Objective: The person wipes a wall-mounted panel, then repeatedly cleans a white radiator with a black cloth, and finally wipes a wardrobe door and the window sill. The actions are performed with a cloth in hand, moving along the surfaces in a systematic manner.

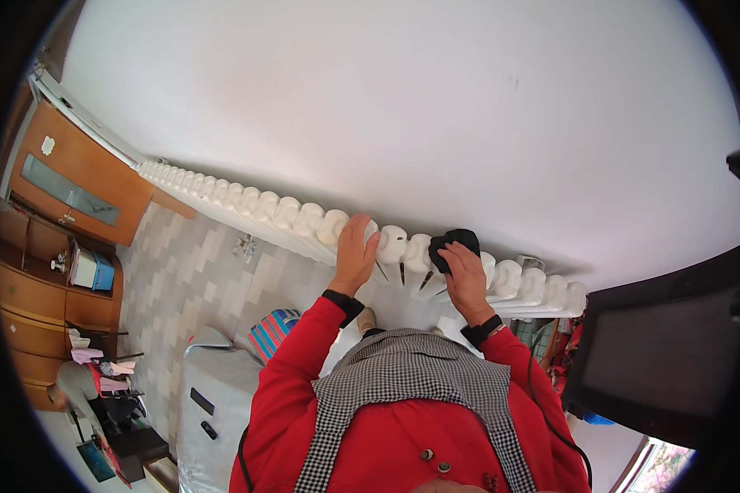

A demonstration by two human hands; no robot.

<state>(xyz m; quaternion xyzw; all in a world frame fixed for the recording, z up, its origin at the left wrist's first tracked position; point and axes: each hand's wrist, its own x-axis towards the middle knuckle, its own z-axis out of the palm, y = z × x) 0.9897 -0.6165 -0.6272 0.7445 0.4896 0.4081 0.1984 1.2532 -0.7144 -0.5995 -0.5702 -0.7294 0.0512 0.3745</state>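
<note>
A long white column radiator (288,212) runs along the wall before me. My left hand (356,254) rests on top of one of its sections, thumb apart from the fingers, with nothing held. Farther right, my right hand (467,274) presses a bunched black cloth (460,239) on the radiator's top. The cloth covers parts of the sections beneath it. Dark gaps show between the sections that lie between my hands.
Behind the radiator rises a white wall (407,111). A dark-framed television (660,345) stands at right. To the left are a silver-grey covered surface (222,382) with a remote control (202,400), a striped bag (274,334), wooden cabinets (37,308) and a seated person (83,385).
</note>
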